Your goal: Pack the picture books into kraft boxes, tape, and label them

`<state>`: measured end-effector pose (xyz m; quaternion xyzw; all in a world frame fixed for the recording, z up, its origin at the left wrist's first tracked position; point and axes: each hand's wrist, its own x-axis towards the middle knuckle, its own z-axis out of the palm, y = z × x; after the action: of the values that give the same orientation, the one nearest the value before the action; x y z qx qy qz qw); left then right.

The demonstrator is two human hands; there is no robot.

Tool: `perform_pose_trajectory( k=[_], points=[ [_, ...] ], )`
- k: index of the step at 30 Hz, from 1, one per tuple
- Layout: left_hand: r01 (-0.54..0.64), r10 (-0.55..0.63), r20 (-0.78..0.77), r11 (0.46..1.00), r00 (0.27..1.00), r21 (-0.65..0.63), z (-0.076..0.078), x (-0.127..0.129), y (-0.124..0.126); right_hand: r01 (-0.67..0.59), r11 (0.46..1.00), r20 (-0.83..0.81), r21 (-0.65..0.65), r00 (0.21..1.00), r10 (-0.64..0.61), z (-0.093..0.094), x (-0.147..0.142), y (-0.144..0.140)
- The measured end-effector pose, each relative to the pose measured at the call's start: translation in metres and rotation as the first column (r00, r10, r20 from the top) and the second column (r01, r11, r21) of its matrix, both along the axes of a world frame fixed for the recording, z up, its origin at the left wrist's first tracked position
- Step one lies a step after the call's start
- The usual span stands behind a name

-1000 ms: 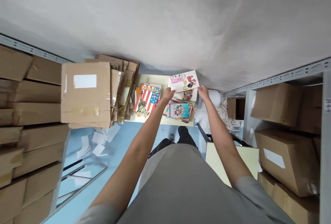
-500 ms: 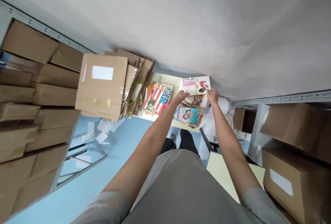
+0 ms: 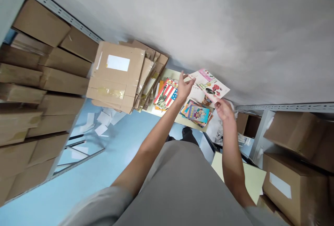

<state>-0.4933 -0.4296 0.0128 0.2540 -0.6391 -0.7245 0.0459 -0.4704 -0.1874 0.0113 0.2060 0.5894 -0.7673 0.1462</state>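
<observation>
My right hand (image 3: 223, 109) grips the lower right corner of a white book (image 3: 220, 87) with red and pink pictures on its cover. The book is raised and turned at a slant above the table. Beside its left end is my left hand (image 3: 185, 88), fingers apart; its thumb is close to the book's edge. Under the raised book lie more white printed covers, partly hidden. Nearer my body sits a pile topped by a blue book (image 3: 199, 114) with cartoon figures. Left of my left hand lies a book with a striped flag and statue (image 3: 165, 95).
Flattened cardboard boxes (image 3: 117, 79) are stacked on the table's left part. Shelves of cardboard boxes (image 3: 65, 65) stand at left, with more boxes (image 3: 289, 173) at right. Paper scraps (image 3: 103, 118) lie on the blue floor. A grey wall (image 3: 208, 20) rises behind the table.
The white book has tilted clockwise and lifted, its right corner still in my right hand. My left hand has come off its left edge and spread its fingers. The view has shifted slightly.
</observation>
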Motion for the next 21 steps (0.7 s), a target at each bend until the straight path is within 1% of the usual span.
perform_pose_trajectory(
  k=[1, 2, 4, 6, 9, 11, 13, 16, 18, 19, 21],
  points=[
    [-0.025, 0.029, -0.042, 0.994, 0.999, 0.106, 0.009, 0.013, -0.003, -0.017, 1.000, 0.003, -0.016, 1.000, 0.017, 0.009, 0.019, -0.015],
    [-0.031, 0.042, -0.052, 0.981, 0.998, 0.190, 0.017, 0.028, -0.008, -0.042, 0.998, 0.009, -0.039, 0.999, 0.042, 0.017, 0.037, -0.034],
    [0.013, 0.000, -0.044, 0.955, 0.999, 0.295, 0.028, 0.058, -0.026, -0.096, 0.990, 0.004, -0.107, 0.995, 0.097, 0.030, 0.070, -0.073],
    [0.080, -0.062, -0.066, 0.938, 0.996, 0.336, 0.036, 0.084, -0.055, -0.159, 0.978, -0.018, -0.138, 0.987, 0.158, 0.038, 0.094, -0.109],
    [0.143, -0.113, -0.105, 0.927, 0.988, 0.348, 0.044, 0.109, -0.120, -0.184, 0.972, -0.024, -0.144, 0.983, 0.183, 0.048, 0.109, -0.146],
    [0.174, -0.141, -0.118, 0.923, 0.983, 0.343, 0.052, 0.116, -0.167, -0.188, 0.977, -0.035, -0.105, 0.982, 0.185, 0.057, 0.107, -0.167],
    [0.205, -0.170, -0.131, 0.921, 0.977, 0.330, 0.060, 0.118, -0.213, -0.236, 0.971, -0.056, -0.039, 0.971, 0.234, 0.068, 0.099, -0.194],
    [0.224, -0.194, -0.130, 0.928, 0.972, 0.296, 0.071, 0.111, -0.281, -0.311, 0.950, -0.107, 0.027, 0.944, 0.312, 0.079, 0.081, -0.252],
    [0.217, -0.195, -0.112, 0.946, 0.974, 0.240, 0.071, 0.102, -0.327, -0.325, 0.945, -0.149, 0.033, 0.933, 0.326, 0.078, 0.066, -0.296],
    [0.209, -0.192, -0.105, 0.959, 0.976, 0.192, 0.069, 0.095, -0.351, -0.325, 0.945, -0.169, 0.033, 0.930, 0.326, 0.075, 0.058, -0.316],
    [0.181, -0.175, -0.096, 0.982, 0.980, 0.058, 0.060, 0.082, -0.395, -0.320, 0.947, -0.201, 0.035, 0.926, 0.320, 0.063, 0.041, -0.353]
  ],
)
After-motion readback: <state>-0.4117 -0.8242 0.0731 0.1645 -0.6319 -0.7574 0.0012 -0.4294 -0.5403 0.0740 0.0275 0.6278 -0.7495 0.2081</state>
